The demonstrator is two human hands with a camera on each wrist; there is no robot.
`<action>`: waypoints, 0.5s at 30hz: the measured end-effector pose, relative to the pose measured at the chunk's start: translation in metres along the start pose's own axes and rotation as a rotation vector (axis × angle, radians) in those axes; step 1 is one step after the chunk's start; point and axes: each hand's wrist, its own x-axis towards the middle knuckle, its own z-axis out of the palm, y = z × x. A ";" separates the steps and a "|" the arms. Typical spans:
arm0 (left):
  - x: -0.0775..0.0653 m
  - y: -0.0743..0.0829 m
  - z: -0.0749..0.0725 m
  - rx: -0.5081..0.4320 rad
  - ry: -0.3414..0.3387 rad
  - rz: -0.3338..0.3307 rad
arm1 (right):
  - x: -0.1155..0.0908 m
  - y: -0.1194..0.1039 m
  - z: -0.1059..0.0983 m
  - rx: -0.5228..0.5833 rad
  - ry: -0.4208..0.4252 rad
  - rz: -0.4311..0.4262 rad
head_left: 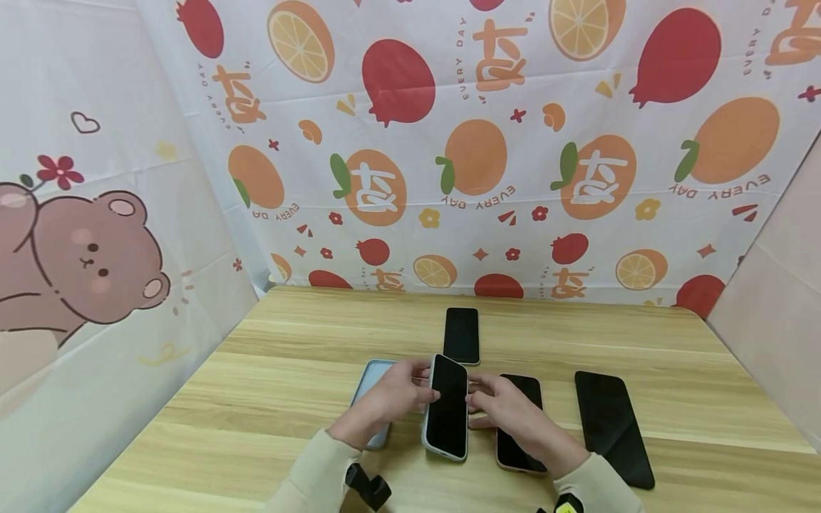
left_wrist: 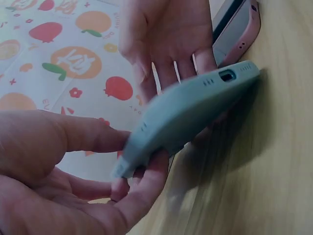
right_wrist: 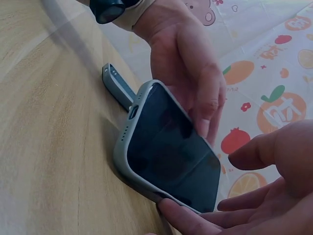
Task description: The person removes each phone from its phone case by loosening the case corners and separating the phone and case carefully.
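Observation:
A black-screened phone [head_left: 447,420] in a pale grey-blue case is tilted just above the wooden table, screen up. My left hand [head_left: 399,390] pinches it by its left edge, with the thumb on the screen side and fingers underneath. At its right edge is my right hand [head_left: 513,415], fingers extended. In the right wrist view one fingertip [right_wrist: 183,215] meets the case's lower side, while the thumb [right_wrist: 252,152] stands apart from the phone. A light blue phone case [head_left: 368,381] lies beside my left wrist, partly hidden by it.
Under my right forearm lies a phone in a pink case [head_left: 511,450]. Another dark phone [head_left: 462,333] lies farther back, and a larger black device [head_left: 609,424] is on the right. Printed cloth [head_left: 539,235] hangs behind the table [head_left: 308,335].

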 end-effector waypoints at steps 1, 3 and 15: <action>0.001 0.000 0.001 -0.006 -0.004 -0.001 | 0.000 0.000 0.000 0.007 -0.005 -0.002; 0.001 -0.001 0.004 -0.020 -0.017 -0.003 | 0.000 0.000 0.000 0.021 -0.012 -0.004; 0.001 -0.004 0.014 -0.122 -0.048 -0.043 | -0.004 -0.008 -0.001 0.017 0.086 0.000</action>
